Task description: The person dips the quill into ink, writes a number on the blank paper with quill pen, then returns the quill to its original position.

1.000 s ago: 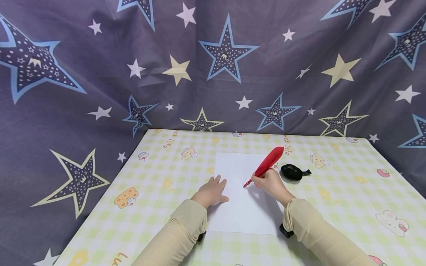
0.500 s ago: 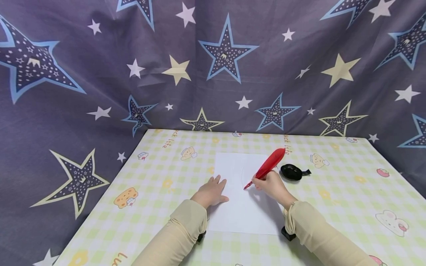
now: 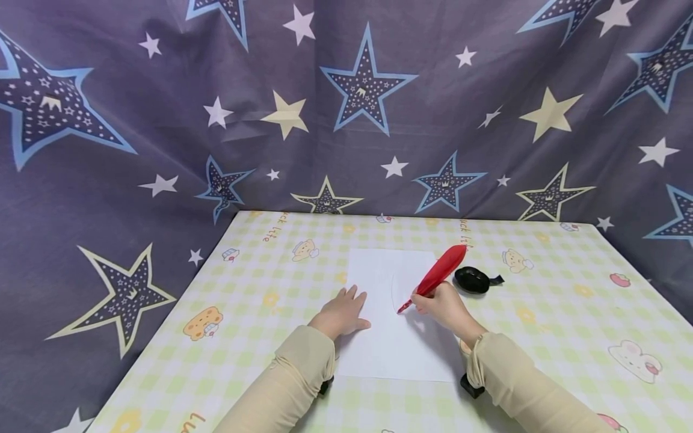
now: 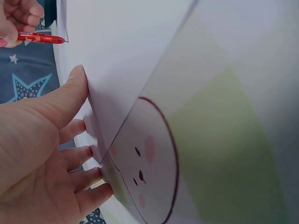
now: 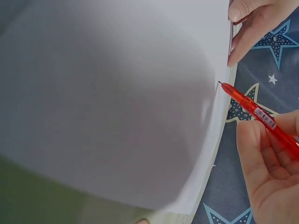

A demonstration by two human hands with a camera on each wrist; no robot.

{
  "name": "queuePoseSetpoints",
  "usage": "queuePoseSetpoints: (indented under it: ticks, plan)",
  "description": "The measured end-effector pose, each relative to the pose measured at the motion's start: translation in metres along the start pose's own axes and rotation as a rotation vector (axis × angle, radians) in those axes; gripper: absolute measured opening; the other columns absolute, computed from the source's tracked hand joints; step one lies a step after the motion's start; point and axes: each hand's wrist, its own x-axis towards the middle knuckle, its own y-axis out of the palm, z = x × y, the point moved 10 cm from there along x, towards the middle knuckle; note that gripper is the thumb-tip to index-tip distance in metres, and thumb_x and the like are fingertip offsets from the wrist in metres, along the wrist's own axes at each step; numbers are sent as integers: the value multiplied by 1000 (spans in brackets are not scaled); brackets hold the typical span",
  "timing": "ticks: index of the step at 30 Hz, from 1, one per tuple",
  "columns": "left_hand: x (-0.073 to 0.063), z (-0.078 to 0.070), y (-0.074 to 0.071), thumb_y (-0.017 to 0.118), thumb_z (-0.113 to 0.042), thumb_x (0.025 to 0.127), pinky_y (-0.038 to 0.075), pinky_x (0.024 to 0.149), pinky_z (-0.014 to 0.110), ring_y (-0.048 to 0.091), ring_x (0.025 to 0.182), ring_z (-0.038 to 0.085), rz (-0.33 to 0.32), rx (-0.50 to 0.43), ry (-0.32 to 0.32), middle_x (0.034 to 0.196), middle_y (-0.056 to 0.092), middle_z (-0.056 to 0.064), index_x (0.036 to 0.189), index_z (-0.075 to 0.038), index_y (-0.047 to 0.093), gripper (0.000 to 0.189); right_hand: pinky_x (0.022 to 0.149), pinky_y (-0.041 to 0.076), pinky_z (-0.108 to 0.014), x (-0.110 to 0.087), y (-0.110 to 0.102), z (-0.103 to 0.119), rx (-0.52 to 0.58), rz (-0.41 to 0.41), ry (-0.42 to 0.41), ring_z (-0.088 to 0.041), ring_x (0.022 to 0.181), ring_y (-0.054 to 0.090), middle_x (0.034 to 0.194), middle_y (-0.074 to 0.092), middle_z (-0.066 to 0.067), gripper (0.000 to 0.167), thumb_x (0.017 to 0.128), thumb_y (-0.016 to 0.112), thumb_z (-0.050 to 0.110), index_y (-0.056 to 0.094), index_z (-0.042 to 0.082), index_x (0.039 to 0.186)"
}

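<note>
A sheet of white paper [image 3: 379,355] lies on the table, with a thin curved line drawn near its middle. My right hand [image 3: 446,310] pinches a red feather pen [image 3: 441,270], its tip on the paper at the lower end of that line. In the right wrist view the pen [image 5: 261,115] shows a barcode label on its red barrel, held between thumb and fingers. My left hand [image 3: 340,314] rests flat on the paper's left edge, fingers spread. The left wrist view shows the left hand's thumb and fingertips [image 4: 80,77] along the sheet's edge.
A black oval object with a short tab [image 3: 472,280] lies just right of the paper, beyond the right hand. The table's green checked cloth [image 3: 563,325] carries cartoon prints. A dark star-patterned curtain [image 3: 243,90] hangs behind and to the left.
My right hand has moved the pen slightly toward me and to the right, and the curved line reaches lower on the paper. The left hand stays put.
</note>
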Motion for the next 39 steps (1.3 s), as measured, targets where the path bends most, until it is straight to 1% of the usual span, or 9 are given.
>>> queuePoseSetpoints:
  ticks: [6, 13, 25, 34, 39]
  plan:
    - [0, -1, -1, 58, -37, 89, 22, 107, 43, 18, 135, 34, -1, 5, 5, 149, 22, 15, 143, -7, 33, 67, 54, 46, -26, -3, -1, -2, 11, -1, 12, -15, 59, 59, 64, 63, -6, 11, 84, 62, 6, 67, -4, 84]
    - [0, -2, -1, 58, -37, 89, 23, 107, 43, 18, 135, 34, -1, 5, 7, 148, 23, 15, 143, -7, 33, 67, 57, 49, -26, -7, -3, -2, 28, -3, 5, -16, 60, 59, 64, 62, -7, 10, 83, 61, 4, 66, -5, 85]
    - [1, 0, -1, 57, -38, 89, 21, 108, 42, 17, 135, 34, 2, 6, -3, 149, 22, 14, 144, -8, 32, 67, 59, 49, -27, -9, -5, -4, 34, 8, 24, -17, 61, 59, 68, 63, -7, 12, 83, 61, 3, 64, -5, 90]
    - [0, -2, -1, 58, -37, 89, 22, 107, 42, 18, 135, 34, 0, 8, 2, 149, 23, 15, 143, -7, 33, 66, 57, 47, -28, -12, -10, -6, 22, 4, 15, -18, 61, 59, 66, 62, -7, 10, 83, 60, 4, 64, -4, 88]
    - [-1, -2, -2, 58, -37, 89, 22, 107, 43, 17, 135, 34, 0, 2, 2, 148, 23, 15, 143, -7, 33, 66, 58, 48, -28, -15, -12, -7, 35, 7, 23, -18, 62, 59, 67, 62, -7, 10, 83, 61, 4, 63, -4, 89]
